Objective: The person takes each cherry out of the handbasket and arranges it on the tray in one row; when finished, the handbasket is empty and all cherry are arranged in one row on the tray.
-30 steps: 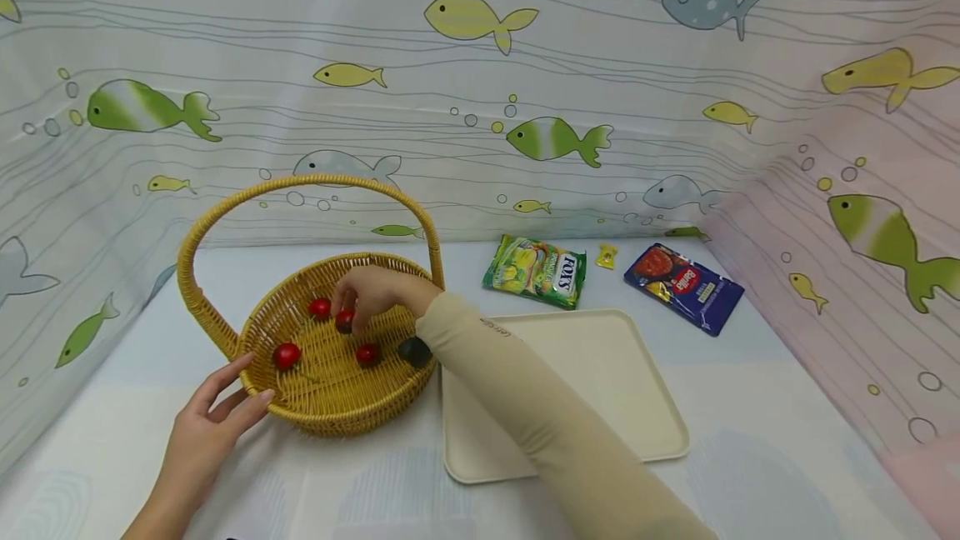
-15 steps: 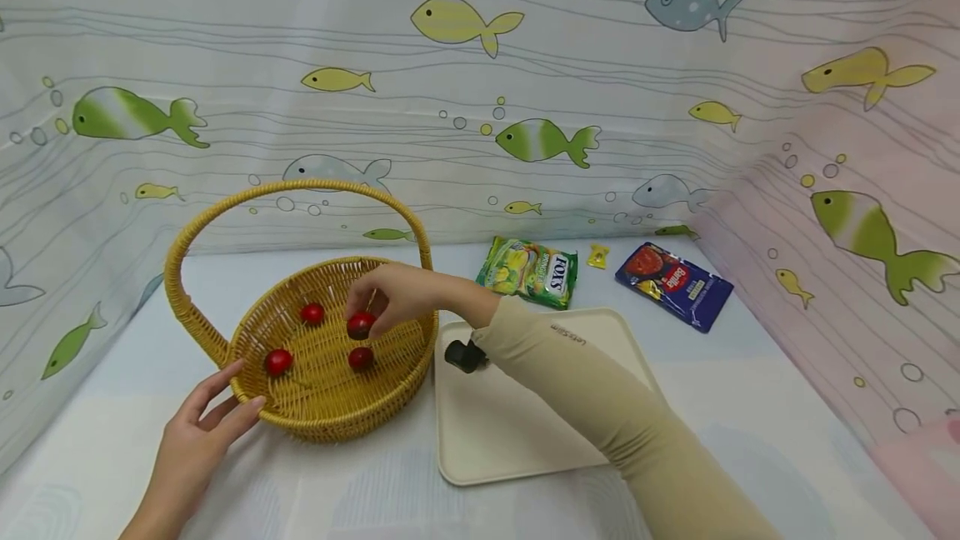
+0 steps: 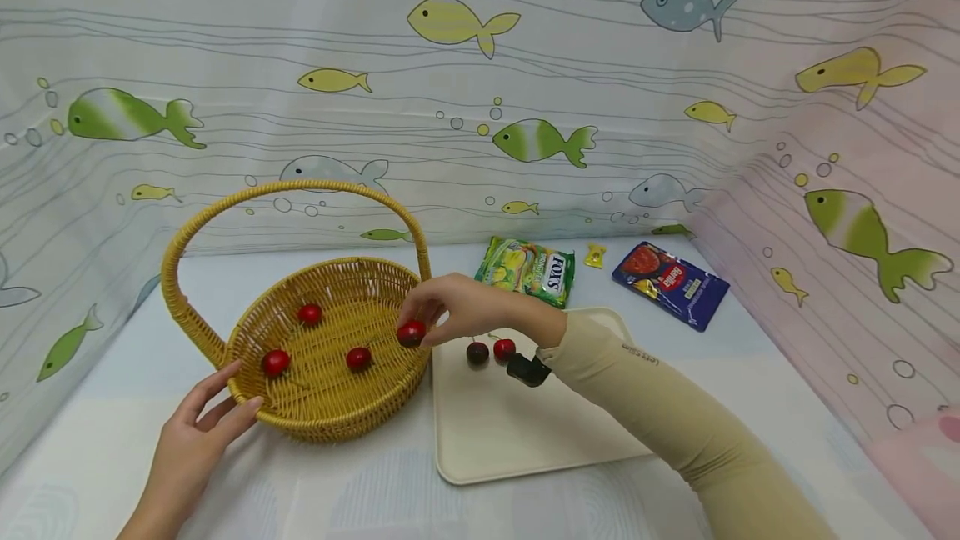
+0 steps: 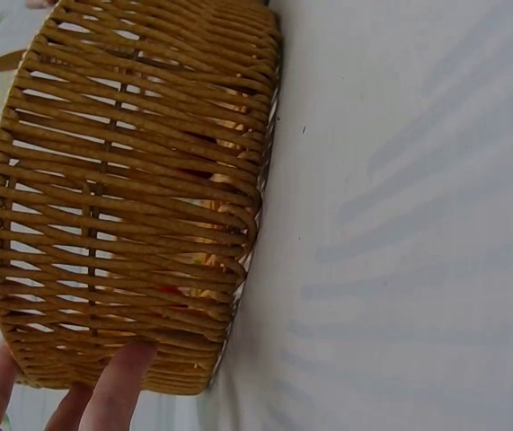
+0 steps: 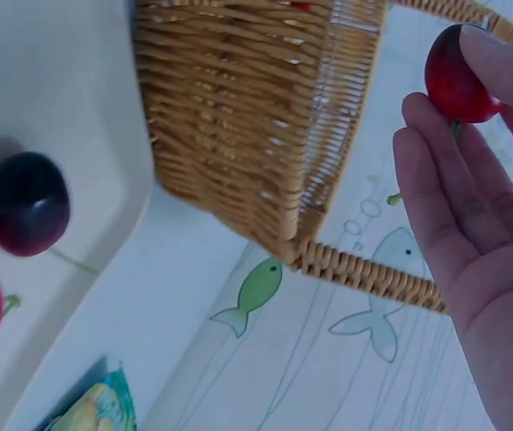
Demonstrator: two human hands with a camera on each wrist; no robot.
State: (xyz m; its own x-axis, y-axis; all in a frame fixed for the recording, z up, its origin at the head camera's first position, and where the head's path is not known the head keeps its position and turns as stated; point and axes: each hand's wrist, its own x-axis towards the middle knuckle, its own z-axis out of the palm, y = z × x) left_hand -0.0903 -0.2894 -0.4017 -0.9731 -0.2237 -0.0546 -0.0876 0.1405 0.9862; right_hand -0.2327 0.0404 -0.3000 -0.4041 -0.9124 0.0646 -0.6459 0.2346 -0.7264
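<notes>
My right hand (image 3: 453,311) pinches a dark red cherry (image 3: 411,333) between thumb and fingers, above the basket's right rim, beside the tray. In the right wrist view the cherry (image 5: 458,76) shows a green stem below it. My left hand (image 3: 197,432) rests on the near-left side of the yellow wicker basket (image 3: 337,427), thumb and a finger at its rim. Other fingertips (image 4: 130,364) lie against its outer wall in the left wrist view. Three red cherries lie inside, one at the left (image 3: 276,362). Two more, one darker (image 3: 477,353), lie on the cream tray (image 3: 510,440).
The basket's tall arched handle (image 3: 300,187) stands up over it. Behind the tray lie a green FOX'S packet (image 3: 528,271), a small yellow wrapped piece (image 3: 595,255) and a blue Barilla pouch (image 3: 670,283). A fish-patterned sheet (image 3: 480,73) hangs at the back.
My right hand has lifted a cherry from inside the basket and moved right with it to the basket's right rim. Its forearm uncovers two cherries on the tray. My left hand stays at the rim.
</notes>
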